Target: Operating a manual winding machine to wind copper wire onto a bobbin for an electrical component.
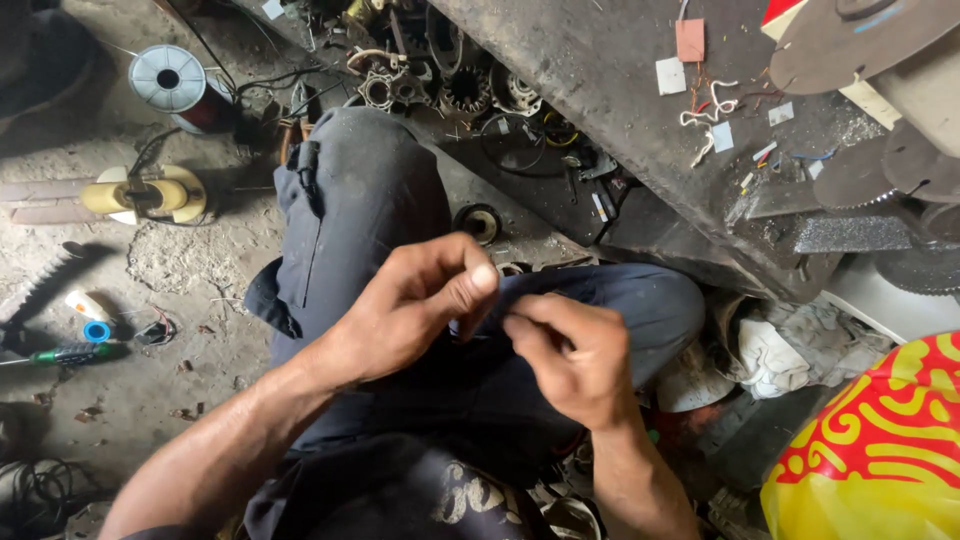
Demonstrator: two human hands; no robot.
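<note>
**Hands pinched together over lap, item too small to see**

Left hand point(410, 310) and right hand point(575, 355) meet fingertip to fingertip above the dark blue trousers point(360, 200). Both pinch narrow; can't tell what's held, if anything. Progress: unreadable. Green-handled screwdriver point(65, 354) lies untouched at 9 o'clock, silver wire spool point(170, 80) at 11, grey metal gear parts point(450, 90) at 12.

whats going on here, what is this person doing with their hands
A person sits on a dusty workshop floor, knees up in dark trousers. Both hands meet over the lap: the left hand and right hand pinch fingertips together, as if on something too fine to make out. A wire spool and a green screwdriver lie on the floor to the left.
</note>
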